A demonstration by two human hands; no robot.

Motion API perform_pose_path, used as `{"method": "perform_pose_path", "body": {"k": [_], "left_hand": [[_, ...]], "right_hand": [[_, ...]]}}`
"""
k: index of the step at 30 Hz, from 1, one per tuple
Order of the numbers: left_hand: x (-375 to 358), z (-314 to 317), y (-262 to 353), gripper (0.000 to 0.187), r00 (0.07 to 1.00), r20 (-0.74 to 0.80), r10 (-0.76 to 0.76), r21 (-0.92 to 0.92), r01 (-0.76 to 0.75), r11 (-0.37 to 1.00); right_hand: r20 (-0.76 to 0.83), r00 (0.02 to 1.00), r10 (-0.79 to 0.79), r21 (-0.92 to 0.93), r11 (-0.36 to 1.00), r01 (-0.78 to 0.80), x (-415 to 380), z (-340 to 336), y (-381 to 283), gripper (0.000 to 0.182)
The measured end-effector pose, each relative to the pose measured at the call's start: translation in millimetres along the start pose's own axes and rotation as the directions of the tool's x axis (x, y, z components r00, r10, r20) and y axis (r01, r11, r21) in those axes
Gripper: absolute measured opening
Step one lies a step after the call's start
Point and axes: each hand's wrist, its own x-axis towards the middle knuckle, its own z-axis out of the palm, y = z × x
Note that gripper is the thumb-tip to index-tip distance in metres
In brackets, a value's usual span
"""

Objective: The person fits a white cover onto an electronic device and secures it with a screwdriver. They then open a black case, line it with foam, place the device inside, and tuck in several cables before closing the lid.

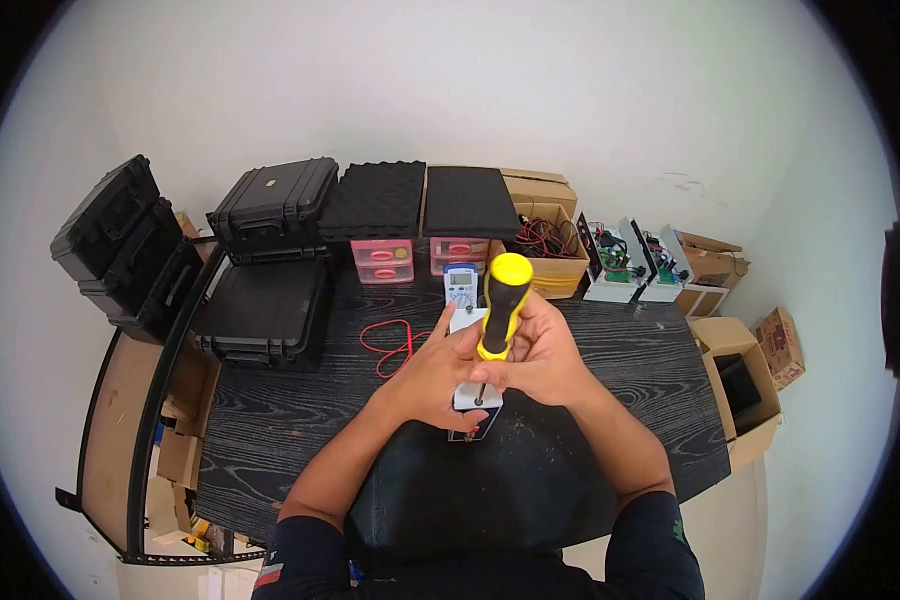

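Note:
A yellow and black screwdriver stands upright, its shaft pointing down to a screw hole in a white-topped device. My right hand is closed round the lower part of the screwdriver handle. My left hand grips the device from the left side, its thumb near the screwdriver tip. The device's lower end is dark, and much of its middle is hidden by my hands. Just beyond them lies a blue and white multimeter, with a red cable looped on the table to the left.
Black hard cases stand at the left on the dark table. Pink drawer units under black foam, a cardboard box of cables and white units with green circuit boards line the back. An open carton is at the right.

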Motion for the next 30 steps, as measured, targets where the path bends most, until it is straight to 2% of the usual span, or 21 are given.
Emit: {"method": "perform_pose_path", "body": {"k": [2, 3, 6, 9, 12, 15, 21, 24, 30], "left_hand": [[2.9, -1.3, 5.3, 0.04, 0.996, -0.082, 0.017, -0.017, -0.019, 1.0], [1.3, 0.0, 0.8, 0.04, 0.998, -0.052, 0.02, 0.013, -0.019, 1.0], [-5.3, 5.4, -12.1, 0.041, 1.0, 0.023, 0.004, 0.059, -0.006, 0.998], [-5.0, 5.3, -9.6, 0.042, 0.999, 0.025, -0.023, 0.022, 0.022, 1.0], [-1.1, 3.6, -2.4, 0.044, 0.999, -0.042, 0.006, 0.017, -0.005, 1.0], [-1.1, 4.9, -5.0, 0.049, 0.997, -0.062, 0.045, 0.058, -0.041, 0.997], [3.8, 0.9, -1.0, 0.059, 0.998, 0.019, 0.067, 0.127, -0.068, 0.99], [3.9, 0.8, -0.5, 0.06, 0.997, 0.014, 0.074, 0.131, -0.075, 0.988], [3.6, 4.8, -4.7, 0.063, 0.998, 0.012, 0.059, 0.111, -0.06, 0.992]], "right_hand": [[0.017, 0.999, 0.033, 0.045, 0.998, -0.033, -0.5, -1.7, -6.1, 0.032], [0.04, 0.997, 0.065, 0.077, 0.995, -0.068, -1.5, -4.6, -8.9, 0.031], [0.104, 0.992, 0.073, -0.006, 0.997, -0.072, -3.6, -17.6, 0.2, 0.034], [0.034, 0.999, 0.02, 0.007, 1.0, -0.02, -3.7, -5.4, -3.3, 0.034], [0.053, 0.99, -0.131, -0.022, 0.991, 0.133, -0.9, -7.1, 6.2, 0.035], [0.049, 0.999, -0.018, 0.019, 1.0, 0.017, -2.1, -12.5, -0.7, 0.033], [-0.208, 0.954, -0.215, -0.245, 0.956, 0.162, 38.3, -27.7, -13.5, 0.034], [-0.229, 0.944, -0.237, -0.304, 0.939, 0.162, 66.4, -42.8, -5.8, 0.034], [-0.268, 0.952, -0.146, -0.3, 0.952, 0.061, 94.1, -56.3, 14.7, 0.036]]}}
